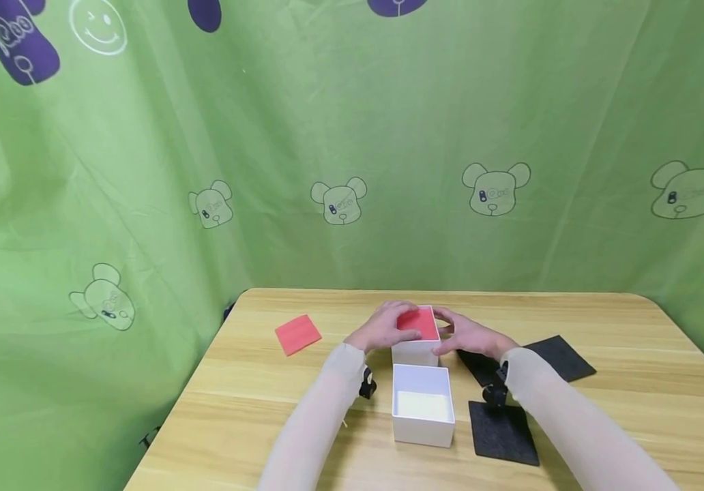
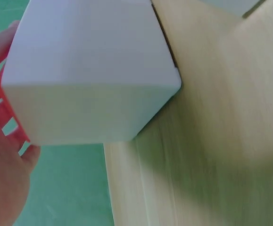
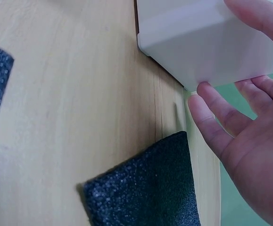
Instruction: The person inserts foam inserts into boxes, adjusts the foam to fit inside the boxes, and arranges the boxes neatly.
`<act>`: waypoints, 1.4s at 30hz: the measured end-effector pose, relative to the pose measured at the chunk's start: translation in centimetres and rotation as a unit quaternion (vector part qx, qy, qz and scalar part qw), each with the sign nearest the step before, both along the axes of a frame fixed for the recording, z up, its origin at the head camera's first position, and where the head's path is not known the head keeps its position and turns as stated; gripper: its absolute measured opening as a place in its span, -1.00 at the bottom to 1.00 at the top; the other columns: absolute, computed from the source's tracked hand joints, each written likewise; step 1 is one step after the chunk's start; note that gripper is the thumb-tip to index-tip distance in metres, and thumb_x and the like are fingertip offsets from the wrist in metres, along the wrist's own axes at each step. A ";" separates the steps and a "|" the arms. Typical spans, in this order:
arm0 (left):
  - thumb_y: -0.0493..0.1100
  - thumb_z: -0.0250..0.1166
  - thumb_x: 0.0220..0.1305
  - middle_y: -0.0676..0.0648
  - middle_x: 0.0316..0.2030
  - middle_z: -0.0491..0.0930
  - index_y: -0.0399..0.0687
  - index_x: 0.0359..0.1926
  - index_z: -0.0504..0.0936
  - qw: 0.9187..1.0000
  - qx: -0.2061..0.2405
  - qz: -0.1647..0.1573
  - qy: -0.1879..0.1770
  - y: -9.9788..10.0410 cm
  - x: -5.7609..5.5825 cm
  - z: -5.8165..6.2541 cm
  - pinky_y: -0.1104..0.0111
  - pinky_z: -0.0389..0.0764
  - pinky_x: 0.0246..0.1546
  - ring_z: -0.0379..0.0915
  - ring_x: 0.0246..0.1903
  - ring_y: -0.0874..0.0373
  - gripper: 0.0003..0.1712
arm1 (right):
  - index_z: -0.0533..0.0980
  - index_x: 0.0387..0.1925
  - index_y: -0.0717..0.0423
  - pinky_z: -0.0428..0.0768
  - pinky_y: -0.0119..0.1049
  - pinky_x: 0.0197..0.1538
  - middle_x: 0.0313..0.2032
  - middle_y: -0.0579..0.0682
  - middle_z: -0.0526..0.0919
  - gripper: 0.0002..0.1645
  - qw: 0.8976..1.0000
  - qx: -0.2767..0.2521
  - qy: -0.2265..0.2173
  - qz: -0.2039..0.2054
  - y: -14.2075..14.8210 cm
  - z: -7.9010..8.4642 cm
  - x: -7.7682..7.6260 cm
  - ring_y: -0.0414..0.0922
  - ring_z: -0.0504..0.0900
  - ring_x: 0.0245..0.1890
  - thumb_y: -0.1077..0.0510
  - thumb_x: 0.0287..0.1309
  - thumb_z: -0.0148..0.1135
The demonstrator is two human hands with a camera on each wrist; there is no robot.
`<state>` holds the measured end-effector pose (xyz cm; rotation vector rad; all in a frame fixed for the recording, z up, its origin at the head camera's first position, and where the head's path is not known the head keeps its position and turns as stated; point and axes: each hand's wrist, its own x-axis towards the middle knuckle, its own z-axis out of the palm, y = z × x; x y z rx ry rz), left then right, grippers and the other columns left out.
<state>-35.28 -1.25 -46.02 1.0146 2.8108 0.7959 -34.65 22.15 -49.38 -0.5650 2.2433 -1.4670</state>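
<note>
A small white box (image 1: pixel 415 352) stands near the table's middle, with a red sheet (image 1: pixel 428 323) lying at its top opening. My left hand (image 1: pixel 384 326) reaches over from the left, its fingers and thumb spread across the sheet. In the left wrist view the box wall (image 2: pixel 75 113) hides part of that hand. On the box's right side is my right hand (image 1: pixel 470 334), thumb towards the near corner and fingers towards the far one. The right wrist view shows those fingertips (image 3: pixel 207 89) touching the box wall, the hand not closed round it.
Nearer me stands a second white box (image 1: pixel 423 431), open, with a pale yellow bottom. Another red sheet (image 1: pixel 298 335) lies at the left. Black foam sheets lie right of the boxes: one near (image 1: pixel 502 433), one farther (image 1: pixel 561 358), one partly under my right arm (image 1: pixel 479 368). A green curtain (image 1: pixel 389 252) hangs behind the table.
</note>
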 end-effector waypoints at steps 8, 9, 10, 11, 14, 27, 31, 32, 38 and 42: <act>0.12 0.35 0.13 0.04 0.20 0.42 0.04 0.25 0.44 1.000 0.014 0.022 -0.010 -1.1 -0.1 -0.1 0.28 0.27 0.21 0.22 0.20 0.14 -0.32 | -0.16 0.45 0.21 0.32 0.09 0.23 0.42 0.25 -0.10 0.23 1.000 -0.009 -0.002 -0.001 0.2 0.0 0.0 0.30 0.15 0.29 0.16 -0.06 0.46; 0.12 0.36 0.12 0.04 0.19 0.42 0.04 0.25 0.44 1.000 0.009 0.022 -0.007 -1.1 -0.2 -0.2 0.29 0.27 0.21 0.23 0.19 0.14 -0.32 | -0.16 0.45 0.19 0.32 0.09 0.23 0.42 0.24 -0.10 0.23 1.000 -0.008 -0.006 -0.002 0.2 0.0 0.0 0.29 0.15 0.29 0.17 -0.06 0.46; 0.12 0.37 0.11 0.04 0.19 0.42 0.03 0.24 0.45 1.000 0.004 0.022 -0.005 -1.1 -0.2 -0.3 0.30 0.27 0.21 0.23 0.19 0.14 -0.31 | -0.15 0.45 0.18 0.31 0.09 0.23 0.42 0.23 -0.10 0.23 1.000 -0.006 -0.009 -0.002 0.2 -0.1 0.0 0.28 0.15 0.30 0.16 -0.06 0.46; 0.12 0.37 0.11 0.04 0.19 0.43 0.03 0.24 0.45 1.000 0.001 0.022 -0.005 -1.2 -0.2 -0.3 0.31 0.27 0.20 0.23 0.18 0.14 -0.31 | -0.16 0.45 0.18 0.32 0.09 0.23 0.43 0.22 -0.10 0.23 1.000 -0.005 -0.010 -0.001 0.2 -0.1 0.1 0.28 0.15 0.30 0.16 -0.06 0.46; 0.13 0.36 0.12 0.04 0.19 0.43 0.02 0.25 0.44 1.000 -0.004 0.020 -0.006 -1.2 -0.1 -0.3 0.32 0.28 0.19 0.24 0.17 0.15 -0.31 | -0.15 0.45 0.17 0.31 0.10 0.23 0.43 0.22 -0.09 0.23 1.000 -0.001 -0.008 -0.002 0.1 -0.2 0.0 0.27 0.16 0.30 0.14 -0.07 0.47; 0.02 0.39 0.07 0.11 0.19 0.41 0.07 0.23 0.45 0.998 -0.016 0.062 -0.007 -2.4 -0.2 0.6 0.23 0.15 0.29 0.16 0.26 0.15 -0.33 | -0.14 0.45 0.18 0.27 0.12 0.25 0.42 0.23 -0.08 0.24 1.000 -0.005 -0.009 -0.008 0.1 0.1 0.1 0.29 0.16 0.30 0.14 -0.09 0.48; 0.03 0.44 0.00 0.13 0.15 0.44 0.10 0.19 0.49 0.997 -0.023 0.072 -0.011 -2.3 -0.2 0.5 0.23 0.14 0.29 0.18 0.24 0.14 -0.33 | -0.14 0.45 0.17 0.27 0.13 0.25 0.43 0.22 -0.09 0.24 1.000 0.002 -0.012 -0.010 0.0 0.1 0.3 0.28 0.15 0.30 0.12 -0.08 0.48; 0.03 0.45 -0.01 0.14 0.13 0.45 0.11 0.17 0.50 0.997 -0.025 0.075 -0.013 -2.3 -0.2 0.5 0.23 0.16 0.28 0.20 0.22 0.14 -0.34 | -0.14 0.45 0.17 0.27 0.13 0.25 0.43 0.22 -0.09 0.24 1.000 0.003 -0.011 -0.011 -0.1 0.1 0.3 0.28 0.16 0.30 0.12 -0.09 0.48; 0.07 0.46 0.00 0.19 -0.01 0.51 0.15 0.04 0.55 0.996 -0.024 0.081 -0.027 -2.3 -0.1 0.7 0.24 0.28 0.17 0.30 0.10 0.14 -0.45 | -0.13 0.46 0.16 0.28 0.11 0.24 0.43 0.21 -0.09 0.24 1.000 -0.005 -0.009 -0.010 0.0 -0.1 0.0 0.27 0.18 0.29 0.14 -0.09 0.48; 0.14 0.46 -0.02 0.16 0.02 0.52 0.12 0.08 0.54 0.997 -0.032 0.072 -0.017 -2.6 -0.2 0.9 0.26 0.31 0.16 0.34 0.10 0.14 -0.38 | -0.14 0.45 0.16 0.30 0.10 0.23 0.43 0.22 -0.09 0.24 1.000 -0.004 -0.010 -0.008 0.1 -0.1 -0.1 0.27 0.17 0.30 0.14 -0.09 0.48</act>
